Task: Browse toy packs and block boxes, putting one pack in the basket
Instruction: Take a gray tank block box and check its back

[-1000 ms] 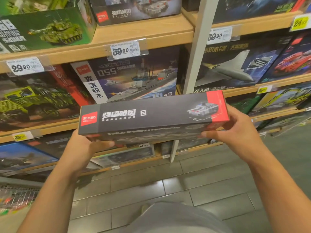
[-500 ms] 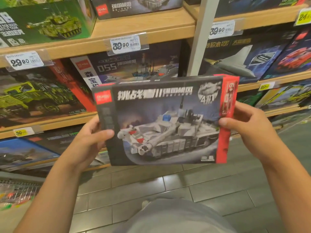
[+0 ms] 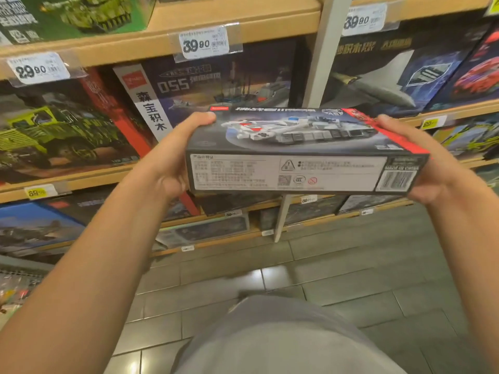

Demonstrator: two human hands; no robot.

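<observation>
A block box (image 3: 302, 152) was held between both hands in front of the shelves (image 3: 237, 25), above the tiled floor (image 3: 351, 279). It lay nearly flat, its tank picture facing up and foreshortened, while the long side panel with fine print, warning symbols and a barcode faced the camera. That print was too small and blurred to read.

The left hand (image 3: 172, 163) gripped the box's left end — the thumb lay along the top edge, and the fingers curled underneath, hidden by the box, so how they spread could not be told. The right hand (image 3: 429, 168) gripped the red right end in the same way, thumb along the top edge and the fingers wrapped below out of sight.

Behind the box, a warship box (image 3: 216, 85) marked 055 stood on the middle shelf, its lower part covered by the held box. A green truck box (image 3: 56, 130) stood to its left, and a box with a grey aircraft (image 3: 391, 76) stood right of the white upright post (image 3: 321, 58). Price tags reading 29.90 (image 3: 37, 68) and 39.90 (image 3: 205, 43) hung on the shelf edge. The lower shelves were dim and their boxes hard to make out. At the left edge a wire basket (image 3: 16, 287) was cut off — only a blurred corner showed.
</observation>
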